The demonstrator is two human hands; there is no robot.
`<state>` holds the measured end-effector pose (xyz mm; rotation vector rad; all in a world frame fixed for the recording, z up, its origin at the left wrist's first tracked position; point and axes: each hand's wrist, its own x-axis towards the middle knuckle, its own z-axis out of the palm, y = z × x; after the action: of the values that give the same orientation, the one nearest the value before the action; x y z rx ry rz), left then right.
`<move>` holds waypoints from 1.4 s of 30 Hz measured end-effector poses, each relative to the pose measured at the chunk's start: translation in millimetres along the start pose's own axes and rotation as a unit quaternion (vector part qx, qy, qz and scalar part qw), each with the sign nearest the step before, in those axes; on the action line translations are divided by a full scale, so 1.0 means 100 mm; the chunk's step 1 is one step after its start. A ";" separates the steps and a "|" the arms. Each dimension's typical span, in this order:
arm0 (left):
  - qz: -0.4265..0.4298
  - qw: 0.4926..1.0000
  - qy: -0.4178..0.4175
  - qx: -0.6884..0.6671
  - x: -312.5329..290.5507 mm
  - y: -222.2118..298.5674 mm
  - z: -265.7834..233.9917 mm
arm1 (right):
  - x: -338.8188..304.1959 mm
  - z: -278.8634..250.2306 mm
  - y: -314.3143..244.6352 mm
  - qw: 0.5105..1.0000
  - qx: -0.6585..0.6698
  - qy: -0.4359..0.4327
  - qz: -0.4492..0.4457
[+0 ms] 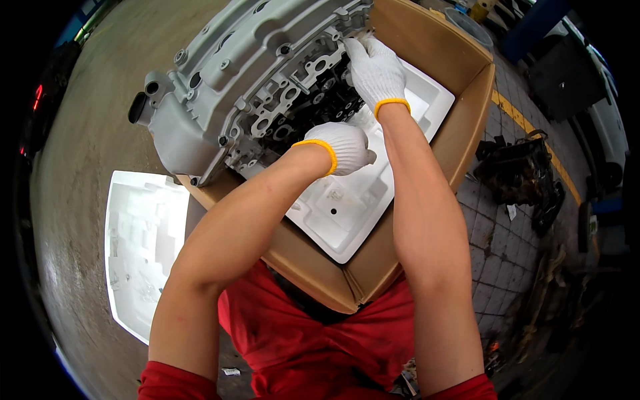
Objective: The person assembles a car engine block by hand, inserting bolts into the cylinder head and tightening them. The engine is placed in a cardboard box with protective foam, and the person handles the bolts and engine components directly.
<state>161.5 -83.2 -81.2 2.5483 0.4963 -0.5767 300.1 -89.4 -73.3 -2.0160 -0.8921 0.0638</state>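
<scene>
A large grey engine cylinder head with its cover (227,87) stands tilted on its side at the far left of an open cardboard box (310,277). Its dark underside with ports faces toward my arms. My right hand (375,70), in a white knit glove with a yellow cuff, is closed at the far end of the cylinder head, its fingertips partly hidden against the metal. Closer in, my left hand (340,148), gloved the same way, is curled into a fist beside the underside, above a white foam tray (347,233) inside the box. What its fingers hold is hidden.
Another white foam piece (143,247) lies on the floor left of the box. To the right, a dark, greasy engine part (517,170) sits on grey tiles near a yellow floor line (567,177). A blue post (537,27) rises at the far right.
</scene>
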 end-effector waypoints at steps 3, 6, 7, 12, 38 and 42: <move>0.004 1.000 -0.003 0.012 0.02 0.01 0.00 | 0.03 -0.03 0.03 0.996 0.079 -0.030 0.018; 0.016 0.999 0.018 0.024 0.06 -0.03 0.05 | 0.10 -0.21 0.00 0.974 0.189 -0.084 0.092; 0.022 0.999 0.028 0.028 0.07 -0.06 0.06 | 0.14 -0.27 0.05 0.984 0.150 -0.063 0.079; 0.005 0.999 0.038 0.001 -0.04 0.06 -0.02 | 0.17 -0.52 0.23 0.996 -0.081 0.034 -0.018; 0.225 0.949 0.018 0.222 0.42 -0.55 0.36 | 0.08 -0.33 0.03 0.985 0.091 -0.094 0.109; 0.107 0.967 -0.005 0.231 0.31 -0.16 0.34 | 0.19 -0.10 0.13 0.993 -0.001 -0.116 0.008</move>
<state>170.8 -80.8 -129.2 2.9831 0.0784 -0.6876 325.1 -89.5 -71.3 -2.0457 -1.0216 0.3123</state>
